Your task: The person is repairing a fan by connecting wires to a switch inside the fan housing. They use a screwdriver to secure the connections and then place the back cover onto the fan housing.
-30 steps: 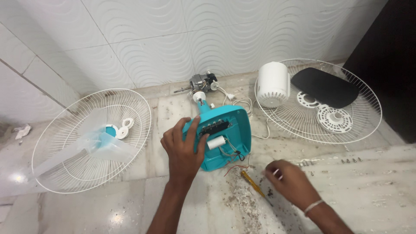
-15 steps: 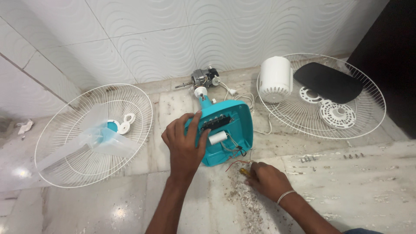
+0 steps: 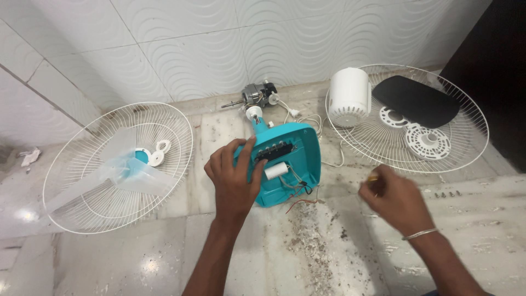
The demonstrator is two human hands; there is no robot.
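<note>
Looking down from the head camera, I see my left hand spread flat, fingers open, resting on the left edge of the teal fan base, which lies upturned on the marble floor near the middle of the view. It presses on the housing rather than closing around anything. Inside the open base I make out a black switch block, a small white cylinder and loose wires spilling toward the floor.

My right hand hovers to the right of the base, apart from it, curled closed around a yellow-handled tool; only the tip of the handle shows above the knuckles, so I cannot tell what kind of tool it is. A thin metal bangle sits on that wrist.

To the left lies a white wire guard with a pale translucent blade in it. To the right, a second white wire guard holds a white motor cover, a black plate and a white slotted disc. A bare motor rests by the tiled wall. Four small screws lie just right of my right hand.
</note>
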